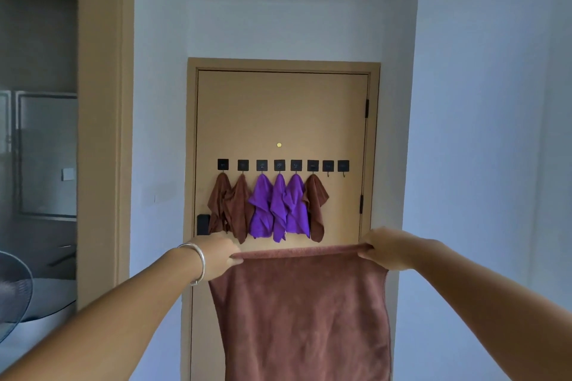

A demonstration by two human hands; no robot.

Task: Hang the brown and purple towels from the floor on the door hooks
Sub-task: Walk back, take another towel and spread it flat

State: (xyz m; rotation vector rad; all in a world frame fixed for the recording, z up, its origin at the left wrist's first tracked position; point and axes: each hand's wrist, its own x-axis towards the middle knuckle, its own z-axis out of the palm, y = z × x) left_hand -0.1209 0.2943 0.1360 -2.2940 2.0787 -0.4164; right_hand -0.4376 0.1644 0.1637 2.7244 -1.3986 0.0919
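Observation:
I hold a brown towel [303, 312] spread flat in front of the tan door [281, 114]. My left hand [218, 252] pinches its top left corner and my right hand [383, 249] pinches its top right corner. A row of black hooks [279, 165] crosses the door above my hands. Three brown towels [315, 204] and three purple towels [278, 207] hang bunched from the six left hooks. The two bare hooks [335, 166] are at the right end of the row.
White walls [464, 133] flank the door recess on both sides. A black door lock [202, 224] sits at the door's left edge. At far left are a tan door frame [99, 133] and part of a fan [12, 291].

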